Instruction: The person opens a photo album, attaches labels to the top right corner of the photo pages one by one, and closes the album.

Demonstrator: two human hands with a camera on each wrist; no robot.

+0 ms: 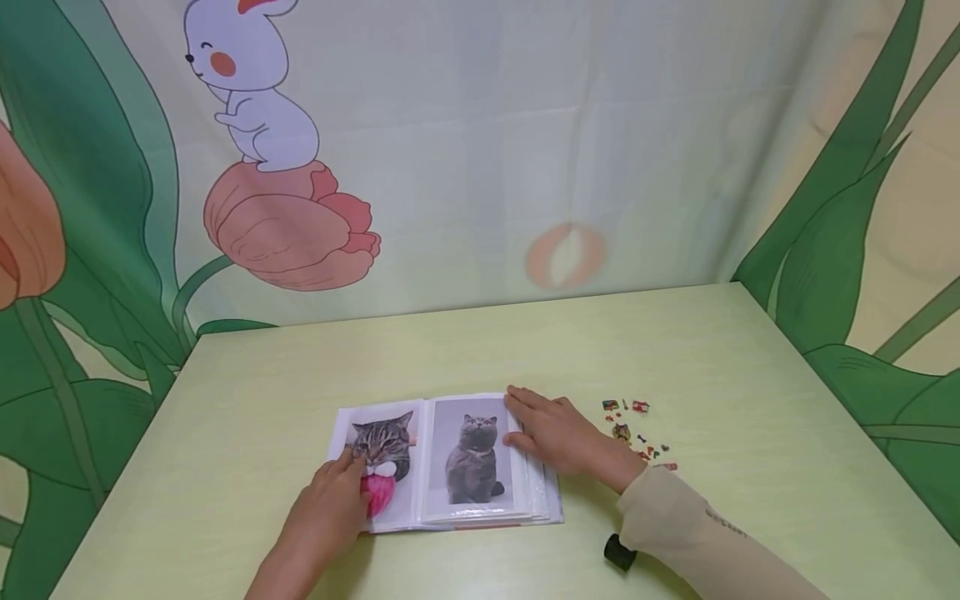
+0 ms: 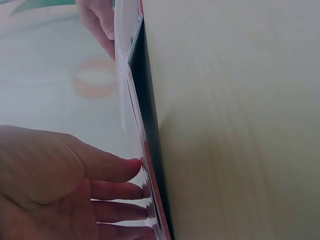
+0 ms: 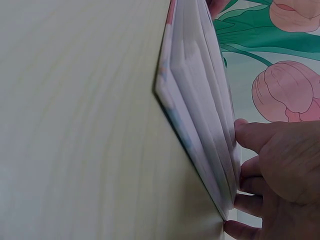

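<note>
Since the album (image 1: 429, 479) lies open on the desk (image 1: 255, 417), handling splits page by page. The left grip (image 1: 326, 508) has fingers mostly straight, tips resting on the left page (image 1: 405, 508) over the striped-cat photo (image 1: 384, 437); no pinch visible. Left stack looks thin, should lift easily. Clear pockets look glossy, so probably slippery; expect them to cling together. Spine gutter (image 1: 422, 467) is likely the stiff line; press there to flatten. Right page carries the grey-cat photo (image 1: 474, 458), stack underneath thicker and fanned at the outer edge. The right grip (image 1: 558, 433) is spread along that edge, fingers extended, thumb apart, touching pages. Overall: probably light, covers stiff, pages bendy, can crease. Best hold: outer edge of 1 page for turning, both covers for carrying.

Desk: pale yellow-green, smooth-looking, album may slide. Cloth backdrop (image 1: 465, 167) behind: 1 white rabbit (image 1: 262, 125) on a pink tulip (image 1: 288, 229) at left, green leaves (image 1: 832, 275) at far right. Right of the album: scattered tiny colourful bits (image 1: 621, 432), too small to identify, and 1 black object (image 1: 619, 552) beside the beige sleeve (image 1: 697, 533); can't tell what it is.
</note>
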